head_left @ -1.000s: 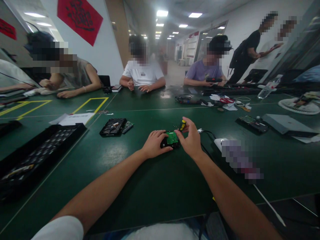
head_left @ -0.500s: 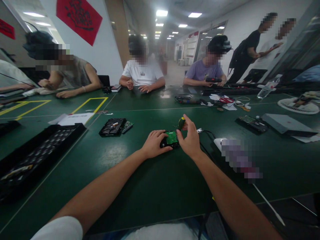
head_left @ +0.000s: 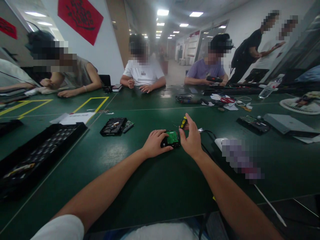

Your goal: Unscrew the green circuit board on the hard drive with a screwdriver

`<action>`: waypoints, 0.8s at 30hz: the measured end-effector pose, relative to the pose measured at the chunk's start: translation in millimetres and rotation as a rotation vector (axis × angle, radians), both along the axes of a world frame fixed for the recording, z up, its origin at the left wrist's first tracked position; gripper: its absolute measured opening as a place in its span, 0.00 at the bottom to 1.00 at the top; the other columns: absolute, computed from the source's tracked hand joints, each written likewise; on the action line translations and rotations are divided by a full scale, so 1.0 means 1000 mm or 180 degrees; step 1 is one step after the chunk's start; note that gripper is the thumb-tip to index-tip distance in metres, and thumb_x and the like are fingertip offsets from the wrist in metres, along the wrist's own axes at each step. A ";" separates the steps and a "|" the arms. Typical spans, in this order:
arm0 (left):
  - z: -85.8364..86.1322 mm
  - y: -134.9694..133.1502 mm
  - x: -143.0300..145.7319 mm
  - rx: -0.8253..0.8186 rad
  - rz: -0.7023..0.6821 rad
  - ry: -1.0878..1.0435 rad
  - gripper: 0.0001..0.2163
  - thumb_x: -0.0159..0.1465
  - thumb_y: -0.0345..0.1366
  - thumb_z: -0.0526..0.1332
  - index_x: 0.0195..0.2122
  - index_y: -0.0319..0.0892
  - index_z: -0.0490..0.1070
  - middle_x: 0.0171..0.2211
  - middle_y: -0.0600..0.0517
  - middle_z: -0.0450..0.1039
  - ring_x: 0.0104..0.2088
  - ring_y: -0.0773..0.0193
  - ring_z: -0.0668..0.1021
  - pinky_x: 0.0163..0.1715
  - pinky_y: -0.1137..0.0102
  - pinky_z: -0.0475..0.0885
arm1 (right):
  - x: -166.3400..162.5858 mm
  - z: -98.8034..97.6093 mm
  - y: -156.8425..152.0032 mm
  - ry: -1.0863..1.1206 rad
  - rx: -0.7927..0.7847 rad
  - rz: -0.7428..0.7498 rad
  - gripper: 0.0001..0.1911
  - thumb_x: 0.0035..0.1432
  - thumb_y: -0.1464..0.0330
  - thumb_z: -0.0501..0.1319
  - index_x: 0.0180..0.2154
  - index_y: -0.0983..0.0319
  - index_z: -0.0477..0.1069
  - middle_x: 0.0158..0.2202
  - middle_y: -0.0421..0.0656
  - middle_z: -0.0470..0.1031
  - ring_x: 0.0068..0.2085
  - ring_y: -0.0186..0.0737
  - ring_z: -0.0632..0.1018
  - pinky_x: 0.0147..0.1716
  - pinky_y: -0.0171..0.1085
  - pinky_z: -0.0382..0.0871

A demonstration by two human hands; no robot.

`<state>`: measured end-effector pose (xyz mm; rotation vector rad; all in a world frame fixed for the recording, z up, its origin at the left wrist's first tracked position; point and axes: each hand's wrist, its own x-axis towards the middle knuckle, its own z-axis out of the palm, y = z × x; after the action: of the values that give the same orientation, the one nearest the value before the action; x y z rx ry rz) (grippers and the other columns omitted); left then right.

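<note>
A small black hard drive with a green circuit board [head_left: 171, 139] lies on the dark green table [head_left: 150, 186] in front of me. My left hand [head_left: 154, 144] rests on its left side, fingers curled over the edge and holding it down. My right hand [head_left: 191, 137] is closed round a screwdriver with a yellow and black handle [head_left: 183, 123], held upright at the drive's right edge. The tip is hidden behind my fingers.
Another opened drive [head_left: 113, 126] lies to the left, beyond it a long black tray [head_left: 35, 155]. A white device [head_left: 221, 142] and a cable sit right of my hand, more drives and a grey box [head_left: 285, 123] further right. Several people sit across the table.
The screwdriver handle has tilted slightly back and forth in my right hand; both hands stay on the drive.
</note>
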<state>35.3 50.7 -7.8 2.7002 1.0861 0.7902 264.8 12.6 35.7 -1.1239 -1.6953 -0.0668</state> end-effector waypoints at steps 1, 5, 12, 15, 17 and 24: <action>0.000 0.000 0.000 -0.0001 -0.0001 -0.0003 0.31 0.65 0.62 0.69 0.60 0.45 0.72 0.65 0.38 0.71 0.66 0.41 0.73 0.67 0.45 0.65 | -0.001 0.000 0.000 -0.0023 0.0014 0.0016 0.37 0.71 0.68 0.59 0.76 0.53 0.50 0.63 0.54 0.71 0.49 0.51 0.79 0.52 0.56 0.80; 0.003 -0.002 0.000 -0.0030 0.0002 0.0003 0.31 0.65 0.61 0.69 0.59 0.45 0.73 0.66 0.38 0.70 0.66 0.40 0.72 0.67 0.44 0.65 | -0.001 0.002 -0.001 -0.0011 0.0125 -0.0092 0.34 0.69 0.67 0.63 0.73 0.54 0.57 0.57 0.53 0.73 0.47 0.50 0.79 0.49 0.54 0.81; 0.002 -0.002 0.000 -0.0013 0.0026 0.0029 0.31 0.65 0.62 0.69 0.60 0.45 0.73 0.66 0.38 0.70 0.66 0.41 0.72 0.67 0.44 0.65 | 0.002 0.008 -0.003 -0.0080 0.0196 -0.0199 0.29 0.70 0.66 0.64 0.69 0.55 0.63 0.51 0.50 0.73 0.44 0.48 0.78 0.47 0.53 0.81; 0.001 -0.001 0.000 0.0000 0.0028 0.0021 0.31 0.65 0.62 0.69 0.60 0.45 0.73 0.66 0.38 0.70 0.65 0.41 0.72 0.67 0.44 0.65 | 0.000 0.007 -0.004 -0.0118 0.0114 -0.0044 0.32 0.71 0.67 0.61 0.72 0.55 0.58 0.56 0.52 0.73 0.48 0.50 0.78 0.50 0.54 0.80; 0.001 -0.001 0.000 -0.0005 0.0020 0.0006 0.32 0.65 0.63 0.69 0.60 0.45 0.73 0.66 0.38 0.70 0.65 0.40 0.72 0.66 0.44 0.65 | -0.002 0.006 -0.005 -0.0123 0.0102 0.0002 0.32 0.71 0.68 0.59 0.73 0.55 0.57 0.59 0.54 0.72 0.50 0.51 0.78 0.52 0.55 0.79; 0.002 -0.001 0.000 -0.0024 0.0012 0.0008 0.31 0.65 0.62 0.69 0.60 0.45 0.73 0.66 0.38 0.70 0.66 0.40 0.72 0.67 0.44 0.65 | 0.000 0.009 -0.004 0.0042 0.0269 -0.0297 0.29 0.67 0.66 0.66 0.66 0.57 0.64 0.54 0.51 0.71 0.42 0.46 0.77 0.44 0.51 0.81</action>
<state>35.3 49.7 -6.1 2.6945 1.0929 0.7821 264.8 8.4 44.7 -1.1372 -1.6132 -0.1877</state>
